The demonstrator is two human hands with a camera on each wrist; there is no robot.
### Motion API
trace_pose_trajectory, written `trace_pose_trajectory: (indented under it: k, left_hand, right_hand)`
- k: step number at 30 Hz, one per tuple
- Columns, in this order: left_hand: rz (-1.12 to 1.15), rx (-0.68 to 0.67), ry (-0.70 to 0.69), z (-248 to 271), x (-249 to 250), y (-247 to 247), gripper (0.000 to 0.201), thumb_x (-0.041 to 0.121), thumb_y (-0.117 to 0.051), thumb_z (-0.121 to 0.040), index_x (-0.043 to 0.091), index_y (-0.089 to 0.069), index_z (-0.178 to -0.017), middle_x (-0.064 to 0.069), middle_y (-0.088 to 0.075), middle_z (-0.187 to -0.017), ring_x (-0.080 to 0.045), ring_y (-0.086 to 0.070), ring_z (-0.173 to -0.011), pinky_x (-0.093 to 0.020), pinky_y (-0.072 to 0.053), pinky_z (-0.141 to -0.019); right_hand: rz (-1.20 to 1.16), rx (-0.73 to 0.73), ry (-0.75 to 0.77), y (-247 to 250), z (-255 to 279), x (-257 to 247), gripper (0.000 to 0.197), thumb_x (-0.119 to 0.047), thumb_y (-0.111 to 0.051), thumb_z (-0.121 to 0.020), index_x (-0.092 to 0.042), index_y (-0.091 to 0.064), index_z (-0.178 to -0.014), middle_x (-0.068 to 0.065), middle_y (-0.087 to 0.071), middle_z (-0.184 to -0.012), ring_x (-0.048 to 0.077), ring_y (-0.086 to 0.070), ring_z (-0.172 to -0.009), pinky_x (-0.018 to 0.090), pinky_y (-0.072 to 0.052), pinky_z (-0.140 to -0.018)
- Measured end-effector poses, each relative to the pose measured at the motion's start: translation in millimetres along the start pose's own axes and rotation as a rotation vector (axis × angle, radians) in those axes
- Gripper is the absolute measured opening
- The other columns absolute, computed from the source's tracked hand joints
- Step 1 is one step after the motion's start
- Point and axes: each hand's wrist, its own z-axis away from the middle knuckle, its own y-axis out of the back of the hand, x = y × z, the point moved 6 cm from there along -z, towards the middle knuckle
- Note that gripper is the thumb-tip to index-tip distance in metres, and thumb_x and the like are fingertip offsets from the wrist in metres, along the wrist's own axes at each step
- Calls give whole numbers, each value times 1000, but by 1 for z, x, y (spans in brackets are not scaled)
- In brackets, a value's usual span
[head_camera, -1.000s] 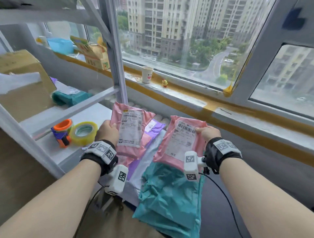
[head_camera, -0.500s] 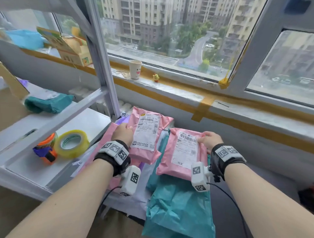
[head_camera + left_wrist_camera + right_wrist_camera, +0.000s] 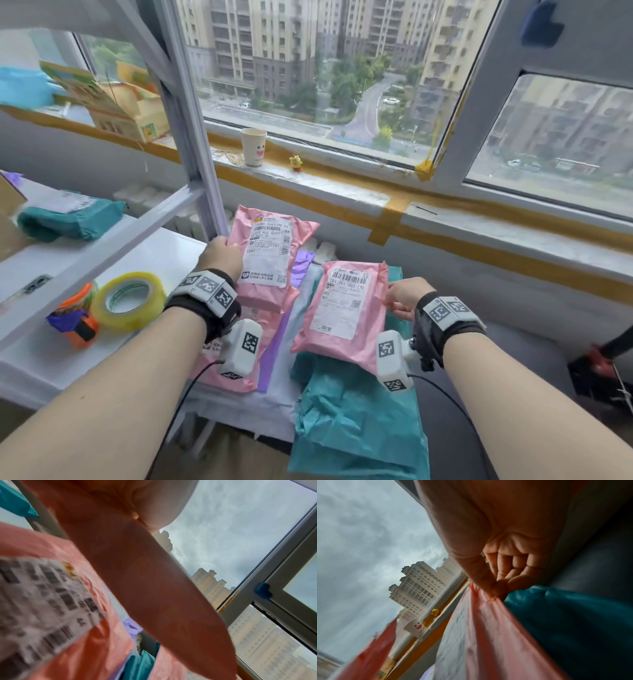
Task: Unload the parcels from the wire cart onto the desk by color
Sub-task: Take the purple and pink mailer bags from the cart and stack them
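Parcels in pink fill both of your hands above the pile by the window: your left hand [image 3: 221,255], arm stretched forward with the wrist bent up, grips the left edge of one pink parcel [image 3: 270,260] and holds it tilted up, label facing you, while your right hand [image 3: 404,296] pinches the right edge of a second pink parcel [image 3: 339,308] between thumb and curled fingers [image 3: 513,566], as the right wrist view shows plainly. That second parcel hangs just over a teal parcel [image 3: 356,421] at the near end of the pile. Under your left wrist lies a third pink parcel [image 3: 236,377], with a purple parcel [image 3: 274,346] and a pale grey one [image 3: 291,329] between it and the teal; whatever carries the pile is hidden beneath it. You can count three pink parcels here, one purple, one pale grey, and one teal in the pile, with a second teal parcel [image 3: 68,219] lying on the white desk [image 3: 102,260] to your left, behind the shelf frame. Two rolls of tape sit on the desk: a clear yellowish roll [image 3: 128,299] and, touching it, an orange and blue dispenser [image 3: 73,317]. One paper cup [image 3: 253,146] and one small yellow toy [image 3: 296,162] stand on the windowsill [image 3: 342,186].
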Motion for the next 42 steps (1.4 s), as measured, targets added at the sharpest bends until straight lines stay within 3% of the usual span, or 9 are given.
trace_pose_trajectory:
  k: [3, 11, 15, 19, 22, 26, 33, 37, 42]
  left_hand:
    - [-22, -5, 36, 1, -19, 8, 29, 15, -40, -95, -2, -58, -111, -24, -56, -124, -40, -51, -113, -37, -39, -92]
    - [-261, -187, 122, 14, -73, 0, 36, 18, -34, -101, -2, -55, -122, -21, -54, -131, -36, -51, -121, -39, -39, -98]
    - [-173, -199, 167, 15, -81, 0, 56, 48, -39, -95, 2, -54, -124, -20, -56, -129, -36, -53, -118, -37, -40, -97]
    - [-110, -151, 170, 12, -80, 4, 75, 73, -45, -77, 9, -61, -113, -17, -65, -113, -35, -61, -102, -35, -47, -86]
    - [-99, -98, 125, 11, -78, 9, 46, 57, -59, -78, 15, -57, -96, -12, -61, -109, -31, -58, -102, -36, -46, -89]
    - [-118, -177, 109, 14, -76, 7, 34, 35, -69, -77, 22, -40, -63, -5, -53, -84, -22, -50, -78, -32, -44, -75]
    - [-134, -193, 132, 5, -99, 11, 13, 9, -50, -88, 7, -63, -87, -19, -64, -97, -37, -62, -94, -36, -47, -81]
    - [81, -121, 226, -4, -127, 25, 31, 27, -43, -90, 4, -64, -96, -25, -65, -106, -43, -61, -97, -47, -51, -89]
    - [223, -120, 196, 7, -113, 33, 37, 48, -50, -90, 13, -55, -81, -11, -58, -87, -29, -56, -87, -39, -48, -86]
  right_hand:
    - [-74, 9, 50, -11, 5, -15, 25, 0, -47, -93, -14, -50, -72, 3, -53, -76, 14, -53, -66, 24, -52, -66]
    - [-262, 147, 155, -18, 6, -62, 32, 11, -40, -87, -9, -55, -69, 15, -61, -82, 23, -59, -68, 39, -56, -74]
    - [-255, 208, 255, -24, 10, -84, 30, 4, -41, -87, -14, -60, -73, 8, -60, -78, 22, -56, -68, 29, -51, -62]
    - [-276, 270, 309, -18, 18, -106, 28, -4, -44, -89, -21, -57, -73, -1, -54, -75, 15, -52, -70, 36, -49, -84]
    - [-381, 201, 310, -20, 19, -122, 32, -6, -40, -95, -24, -41, -68, -5, -43, -71, 10, -46, -65, 27, -47, -70]
    - [-632, -14, 149, -61, 9, -121, 26, 2, -39, -90, -10, -52, -72, 8, -55, -71, 18, -56, -63, 31, -51, -65]
    - [-235, -253, 2, -146, 11, -77, 26, -5, -36, -96, -16, -41, -74, 0, -45, -74, 9, -49, -58, 16, -44, -33]
    - [-107, -190, -28, -146, 6, -62, 32, 8, -27, -94, -10, -42, -72, 6, -48, -46, 9, -45, -26, 21, -44, -29]
    - [-179, -185, -108, -144, 13, -62, 14, -14, -38, -94, -8, -49, -100, 11, -57, -78, 21, -58, -59, 31, -54, -40]
